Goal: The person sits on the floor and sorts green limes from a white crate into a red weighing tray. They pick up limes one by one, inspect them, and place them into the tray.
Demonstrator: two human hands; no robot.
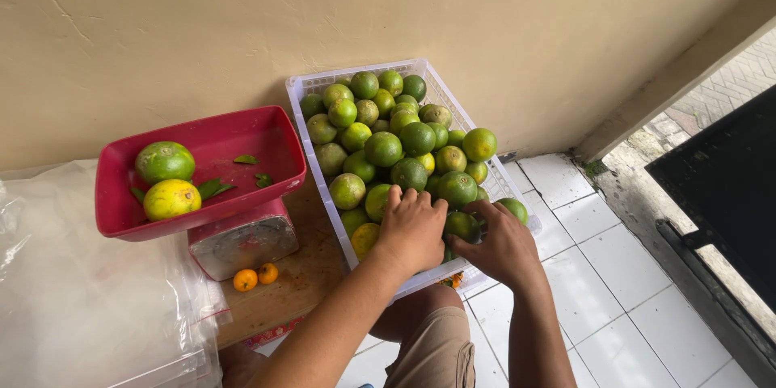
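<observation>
A white plastic crate stands against the wall, heaped with several green and yellow-green citrus fruits. My left hand lies palm down on the fruits at the crate's near end, fingers curled over them. My right hand reaches in from the right, and its fingers wrap around a green fruit near the crate's front right corner. What the left hand's fingers enclose is hidden.
A red tray on a kitchen scale holds two large citrus fruits and some leaves. Two small orange fruits lie on the wooden board. Clear plastic bags lie at the left. White floor tiles spread right.
</observation>
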